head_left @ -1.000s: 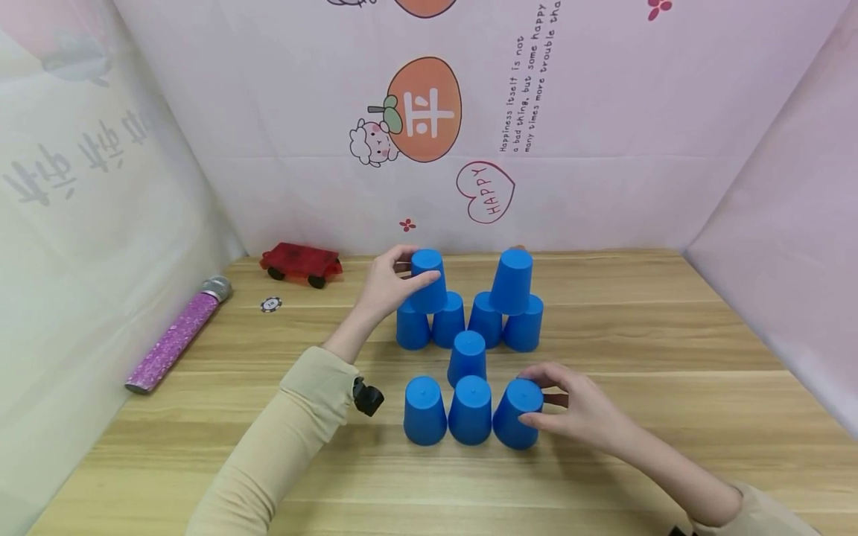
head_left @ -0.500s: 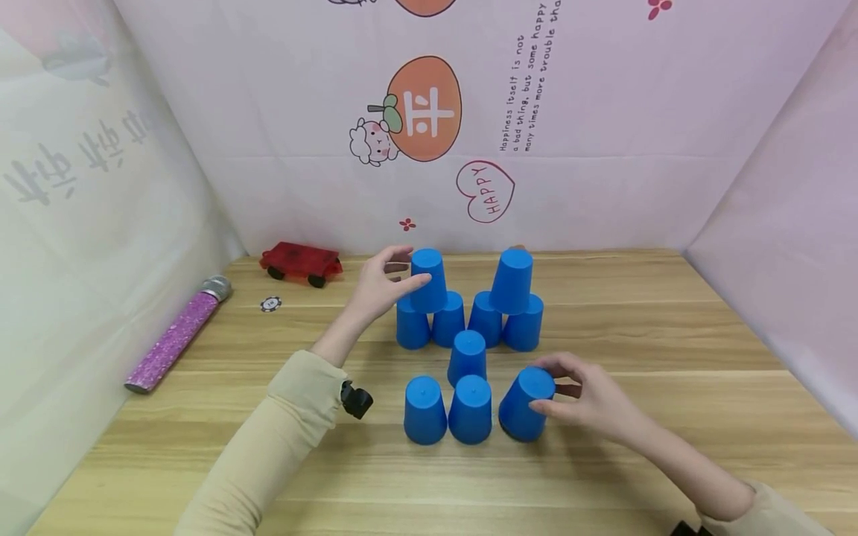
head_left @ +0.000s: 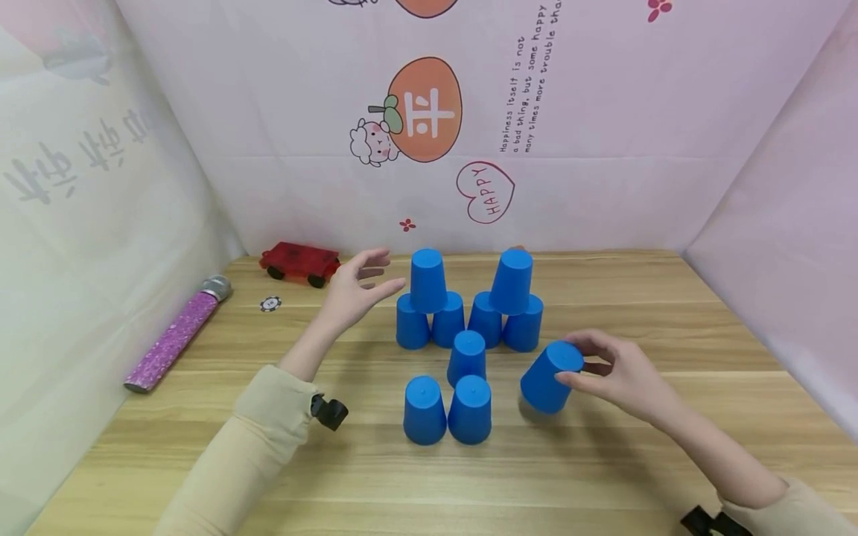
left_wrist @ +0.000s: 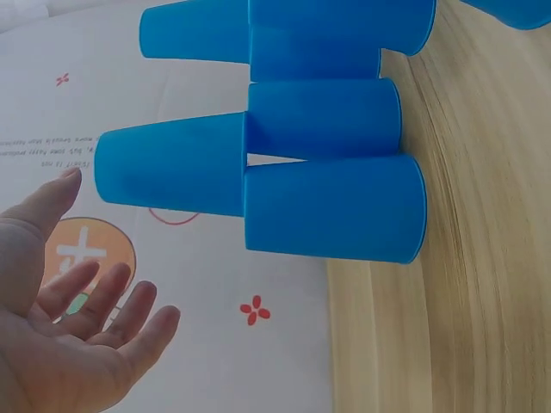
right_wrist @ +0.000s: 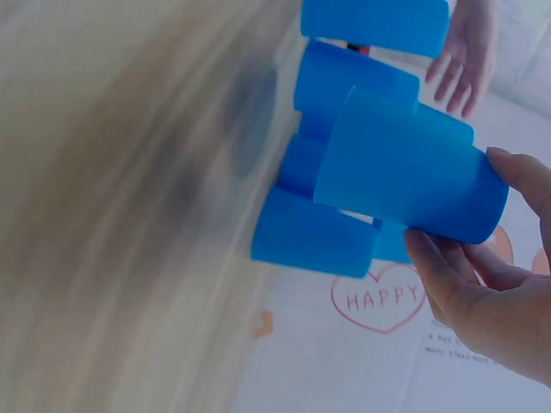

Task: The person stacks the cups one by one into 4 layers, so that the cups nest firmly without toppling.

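My right hand [head_left: 623,376] pinches a blue plastic cup [head_left: 551,378] near its upturned base, thumb on one side and fingers on the other. This cup is tilted and raised off the table, as the right wrist view shows. My left hand [head_left: 355,290], fingers spread and holding nothing, is just left of a blue cup [head_left: 427,281] that stands upside down across two more cups [head_left: 412,324]. Beside that stack, another upside-down cup [head_left: 512,283] bridges a second pair [head_left: 524,325]. A lone cup [head_left: 467,357] stands in front, with two cups [head_left: 424,409] side by side nearer me.
The wooden table [head_left: 643,313] ends at a printed white cloth backdrop [head_left: 590,186]. At the left lie a pink glittery microphone [head_left: 177,335], a red toy cart [head_left: 300,263] and a small round chip [head_left: 271,304].
My right hand has lifted the rightmost cup from the front row and carried it right and away from me. My left hand has let go of the upper left cup and drawn back left.
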Demonstrator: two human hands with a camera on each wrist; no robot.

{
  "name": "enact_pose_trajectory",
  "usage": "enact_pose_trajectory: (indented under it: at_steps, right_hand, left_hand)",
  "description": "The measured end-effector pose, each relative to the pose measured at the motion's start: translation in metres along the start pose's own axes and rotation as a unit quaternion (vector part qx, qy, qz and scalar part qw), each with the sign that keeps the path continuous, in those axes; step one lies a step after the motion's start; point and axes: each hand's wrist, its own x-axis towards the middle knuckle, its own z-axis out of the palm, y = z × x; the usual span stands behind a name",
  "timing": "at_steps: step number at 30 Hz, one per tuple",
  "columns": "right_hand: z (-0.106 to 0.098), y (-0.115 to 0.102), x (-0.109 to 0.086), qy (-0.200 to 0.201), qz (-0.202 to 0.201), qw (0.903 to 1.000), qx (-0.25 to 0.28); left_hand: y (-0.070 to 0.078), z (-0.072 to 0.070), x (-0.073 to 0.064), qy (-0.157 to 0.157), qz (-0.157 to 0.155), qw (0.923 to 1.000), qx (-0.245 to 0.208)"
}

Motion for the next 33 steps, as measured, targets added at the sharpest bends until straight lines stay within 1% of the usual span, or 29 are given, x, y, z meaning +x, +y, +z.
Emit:
enact_pose_trajectory:
  at_steps: [2,5,11,14,17,19,24,26,31,33]
  right_hand:
    - [-0.006,-0.001,0.001,0.003,-0.002,1.0,-0.004]
    - [-0.015,-0.003,0.004,0.008,0.007,0.9999,-0.011]
    - [-0.038,-0.008,0.012,0.006,0.041,0.9989,-0.021]
    - [-0.049,-0.012,0.017,0.01,0.057,0.9978,-0.032]
    - [-0.059,-0.017,0.025,0.019,0.064,0.9968,-0.044]
    - [-0.066,-0.021,0.031,0.023,0.062,0.9964,-0.054]
    - [-0.084,-0.035,0.045,0.031,0.077,0.9936,-0.076]
    - [-0.091,-0.042,0.052,0.036,0.084,0.9924,-0.083]
    - [-0.103,-0.058,0.073,0.043,0.072,0.9931,-0.082]
    - [-0.105,-0.064,0.082,0.041,0.068,0.9937,-0.079]
  left_hand:
    - [0.0,-0.005,-0.005,-0.002,-0.001,1.0,-0.005]
    - [-0.002,-0.011,-0.015,-0.007,-0.007,0.9999,-0.012]
    - [-0.007,-0.021,-0.032,-0.011,-0.013,0.9995,-0.028]
    - [-0.009,-0.024,-0.041,-0.013,-0.013,0.9991,-0.038]
    - [-0.01,-0.026,-0.051,-0.015,-0.018,0.9987,-0.044]
    - [-0.01,-0.027,-0.057,-0.012,-0.025,0.9985,-0.047]
    - [-0.006,-0.032,-0.071,0.019,-0.037,0.9978,-0.052]
    - [-0.004,-0.033,-0.076,0.026,-0.041,0.9974,-0.054]
    - [0.0,-0.031,-0.088,0.029,-0.06,0.9965,-0.051]
    - [0.002,-0.03,-0.091,0.038,-0.065,0.9957,-0.054]
